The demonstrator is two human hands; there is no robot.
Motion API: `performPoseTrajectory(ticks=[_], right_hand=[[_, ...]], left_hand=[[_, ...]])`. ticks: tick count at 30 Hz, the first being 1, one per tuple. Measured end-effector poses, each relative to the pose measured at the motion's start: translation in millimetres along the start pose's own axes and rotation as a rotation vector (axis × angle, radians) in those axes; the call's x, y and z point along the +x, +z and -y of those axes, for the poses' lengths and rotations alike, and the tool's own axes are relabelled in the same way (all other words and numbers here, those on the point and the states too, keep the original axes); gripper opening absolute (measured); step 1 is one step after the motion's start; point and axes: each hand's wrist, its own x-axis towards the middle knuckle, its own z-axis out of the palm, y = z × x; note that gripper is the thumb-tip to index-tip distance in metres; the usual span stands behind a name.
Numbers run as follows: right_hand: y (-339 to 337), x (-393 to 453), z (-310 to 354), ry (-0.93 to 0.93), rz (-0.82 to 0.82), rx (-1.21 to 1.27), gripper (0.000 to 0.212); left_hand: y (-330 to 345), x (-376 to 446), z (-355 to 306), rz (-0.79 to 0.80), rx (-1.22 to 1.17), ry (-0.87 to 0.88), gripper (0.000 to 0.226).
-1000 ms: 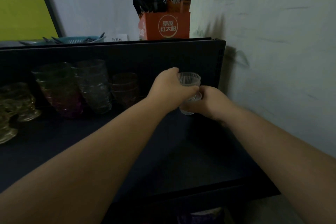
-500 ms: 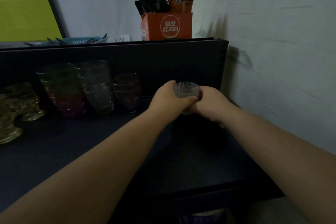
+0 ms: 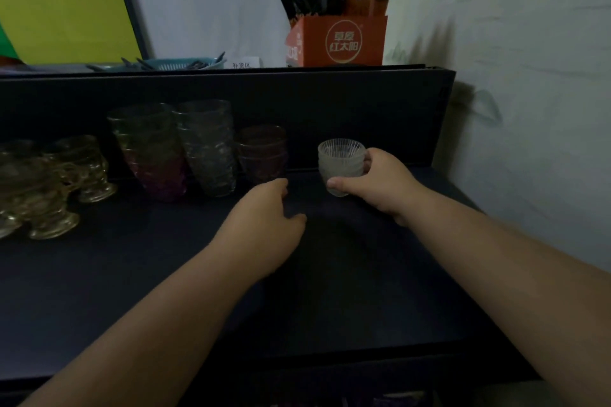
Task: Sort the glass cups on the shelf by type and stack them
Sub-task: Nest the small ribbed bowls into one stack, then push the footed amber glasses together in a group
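My right hand [image 3: 380, 187] grips a small stack of clear ribbed cups [image 3: 340, 163] on the dark shelf [image 3: 330, 291], thumb in front and fingers round the right side. My left hand [image 3: 267, 225] hovers low over the shelf to the left of that stack, fingers loosely curled, holding nothing. Along the back wall stand a short stack of brownish cups [image 3: 263, 152], a tall stack of clear textured tumblers [image 3: 206, 145], and a stack of tinted tumblers [image 3: 152, 149] with a purple one at the bottom. Several amber footed glasses [image 3: 49, 182] crowd the far left.
The shelf's raised back panel [image 3: 330, 99] runs behind the cups. On top of it sit an orange box of sachets [image 3: 337, 40] and a teal basket [image 3: 182, 63]. A white wall [image 3: 529, 92] closes in the right side.
My left hand has let go of the clear cup and drawn back to the left and down. The clear cups have come down onto the shelf, held by my right hand alone.
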Motion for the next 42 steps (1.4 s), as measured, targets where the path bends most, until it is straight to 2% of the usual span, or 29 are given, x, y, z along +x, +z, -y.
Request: performPoseTrajectory(ticks=[4, 13, 20, 27, 35, 42], right_hand=[[8, 5, 1, 0.014, 0.007, 0.004, 0.064], [9, 1, 2, 0.070, -0.016, -0.014, 0.071], [-8, -34, 4, 0.068, -0.020, -0.135, 0.092], [-16, -107, 9, -0.146, -0.104, -0.477, 0.070], [22, -164, 30, -0.305, -0.045, -0.497, 0.066], [84, -176, 74, -0.353, 0.006, -0.507, 0.062]], left_hand=[[-19, -21, 22, -0.101, 0.074, 0.021, 0.068], [-26, -36, 38, -0.189, 0.110, 0.063, 0.067], [-35, -46, 43, -0.222, 0.154, 0.081, 0.068], [-43, -80, 53, -0.270, 0.288, 0.094, 0.068], [-58, -125, 79, -0.327, 0.344, 0.082, 0.070], [-95, -144, 127, -0.376, 0.314, 0.096, 0.067]])
